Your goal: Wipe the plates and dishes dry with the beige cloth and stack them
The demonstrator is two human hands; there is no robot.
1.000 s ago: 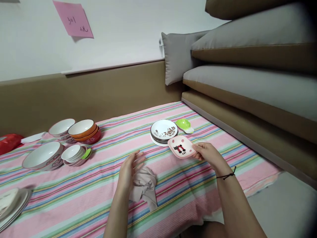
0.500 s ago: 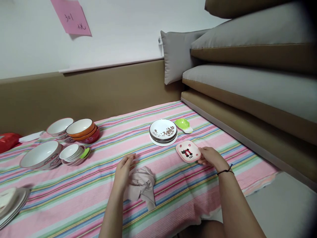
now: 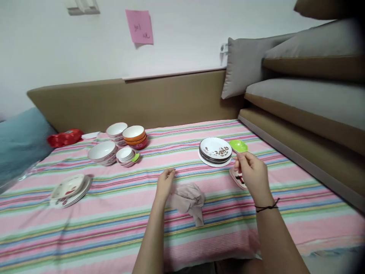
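Right hand lifted off dish; handwritten note blurred.

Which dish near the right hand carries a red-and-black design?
The pale dish partly hidden behind the right hand. The top stacked plate has brown flowers; the small dish beyond is bright green.

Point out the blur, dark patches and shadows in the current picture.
Head view: handwriting on the pink note is smeared by blur; head view: the left-hand plates look soft; head view: the right edge fades to black over the cushions; head view: a faint shadow falls beneath the note.
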